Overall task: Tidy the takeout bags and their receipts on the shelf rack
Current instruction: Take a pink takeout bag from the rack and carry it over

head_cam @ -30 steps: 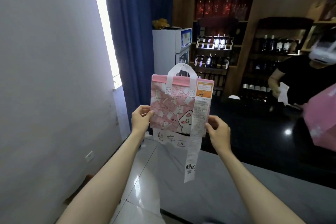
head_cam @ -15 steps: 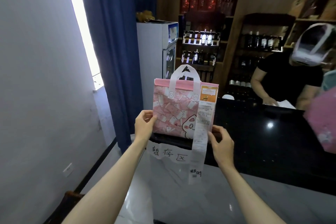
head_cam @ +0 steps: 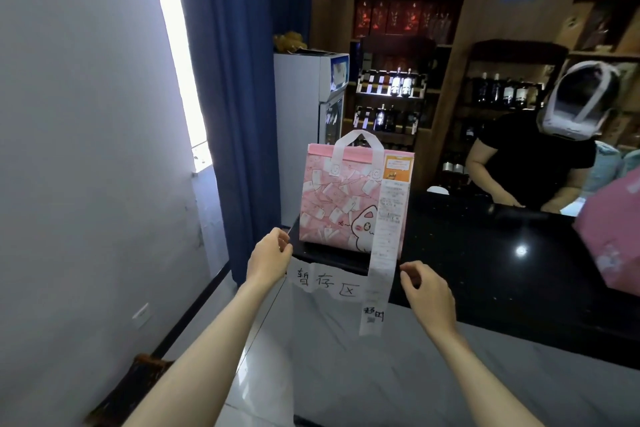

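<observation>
From the head camera we see the pink bag standing upright at the left end of the black desk, near its front edge. Its long receipt hangs over that edge. Our left hand and right hand hover beside the bag, fingers loosely curled, holding nothing.

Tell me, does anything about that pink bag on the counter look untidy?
Yes. The long receipt stuck to the pink bag dangles past the black counter edge, covering part of the handwritten sign. The bag itself stands upright, with both hands off it.
</observation>
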`<action>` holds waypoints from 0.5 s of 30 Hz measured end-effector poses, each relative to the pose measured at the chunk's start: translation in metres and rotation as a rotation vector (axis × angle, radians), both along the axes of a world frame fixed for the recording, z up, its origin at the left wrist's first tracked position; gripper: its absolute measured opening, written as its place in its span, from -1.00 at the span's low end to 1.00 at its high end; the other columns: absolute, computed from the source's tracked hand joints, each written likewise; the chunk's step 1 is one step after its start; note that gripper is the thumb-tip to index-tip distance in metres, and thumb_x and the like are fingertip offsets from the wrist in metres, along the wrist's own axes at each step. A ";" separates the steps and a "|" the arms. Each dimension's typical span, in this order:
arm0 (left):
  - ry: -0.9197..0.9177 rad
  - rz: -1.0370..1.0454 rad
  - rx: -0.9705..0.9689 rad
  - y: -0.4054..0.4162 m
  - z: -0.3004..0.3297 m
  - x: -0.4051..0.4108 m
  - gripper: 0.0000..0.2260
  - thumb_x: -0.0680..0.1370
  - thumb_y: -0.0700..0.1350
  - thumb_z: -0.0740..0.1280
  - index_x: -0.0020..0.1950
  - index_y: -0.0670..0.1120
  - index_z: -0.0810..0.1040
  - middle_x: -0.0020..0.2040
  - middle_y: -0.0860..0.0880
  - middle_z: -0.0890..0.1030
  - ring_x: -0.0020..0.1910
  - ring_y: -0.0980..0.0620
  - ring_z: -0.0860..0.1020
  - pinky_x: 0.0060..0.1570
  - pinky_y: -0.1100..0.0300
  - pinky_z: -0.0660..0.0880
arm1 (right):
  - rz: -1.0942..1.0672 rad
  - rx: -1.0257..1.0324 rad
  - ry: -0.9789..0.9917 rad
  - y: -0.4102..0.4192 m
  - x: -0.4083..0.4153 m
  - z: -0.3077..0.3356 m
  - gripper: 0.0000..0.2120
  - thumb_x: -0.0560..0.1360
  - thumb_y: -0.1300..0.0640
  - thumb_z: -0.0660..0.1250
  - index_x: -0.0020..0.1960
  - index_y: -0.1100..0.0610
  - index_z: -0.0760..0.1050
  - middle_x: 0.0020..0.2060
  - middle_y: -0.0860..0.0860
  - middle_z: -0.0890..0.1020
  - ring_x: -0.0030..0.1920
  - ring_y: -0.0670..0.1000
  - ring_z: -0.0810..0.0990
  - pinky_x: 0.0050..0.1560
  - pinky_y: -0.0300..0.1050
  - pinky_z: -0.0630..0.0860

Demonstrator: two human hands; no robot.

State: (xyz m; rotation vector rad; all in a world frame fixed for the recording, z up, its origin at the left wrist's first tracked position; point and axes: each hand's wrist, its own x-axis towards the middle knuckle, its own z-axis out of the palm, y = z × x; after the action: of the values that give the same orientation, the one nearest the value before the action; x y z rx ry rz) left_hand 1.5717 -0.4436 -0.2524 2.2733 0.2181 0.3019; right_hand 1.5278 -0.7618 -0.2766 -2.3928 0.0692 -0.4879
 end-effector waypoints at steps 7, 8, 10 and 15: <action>0.061 0.013 0.158 -0.011 -0.004 -0.096 -0.90 0.60 0.01 0.26 0.00 0.09 0.57 -0.05 0.13 0.65 -0.05 0.03 0.60 -0.03 0.06 0.56 | 0.118 -0.120 0.035 0.003 -0.057 -0.001 -0.94 0.58 -0.05 0.35 -0.08 -0.13 0.55 -0.21 -0.25 0.60 -0.22 -0.25 0.56 -0.30 -0.29 0.45; 0.066 0.021 0.175 -0.013 -0.005 -0.114 -0.89 0.59 0.00 0.26 0.01 0.08 0.58 -0.04 0.12 0.66 -0.05 0.03 0.60 -0.07 0.09 0.54 | 0.159 -0.142 0.042 0.003 -0.067 -0.002 -0.93 0.57 -0.05 0.35 -0.09 -0.12 0.55 -0.22 -0.25 0.61 -0.23 -0.24 0.57 -0.30 -0.28 0.48; 0.073 0.051 0.223 -0.017 -0.004 -0.154 -0.88 0.60 -0.02 0.26 0.05 0.05 0.59 -0.02 0.10 0.66 -0.07 0.03 0.58 -0.15 0.13 0.46 | 0.243 -0.175 0.054 0.008 -0.090 -0.002 -0.92 0.57 -0.04 0.35 -0.10 -0.11 0.56 -0.23 -0.24 0.63 -0.23 -0.23 0.59 -0.27 -0.24 0.53; 0.088 0.193 0.281 -0.022 -0.004 -0.277 -0.88 0.62 0.04 0.28 -0.01 0.04 0.57 -0.07 0.09 0.65 -0.14 0.04 0.57 -0.17 0.13 0.51 | 0.426 -0.268 0.033 0.025 -0.169 0.002 -0.88 0.56 -0.09 0.32 -0.08 -0.10 0.59 -0.22 -0.24 0.63 -0.22 -0.19 0.61 -0.17 -0.14 0.61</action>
State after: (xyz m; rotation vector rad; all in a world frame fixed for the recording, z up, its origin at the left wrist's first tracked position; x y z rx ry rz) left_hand 1.2949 -0.4654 -0.2567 2.5507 0.4679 0.3505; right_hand 1.3587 -0.7366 -0.2748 -2.5757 -0.5106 -0.2673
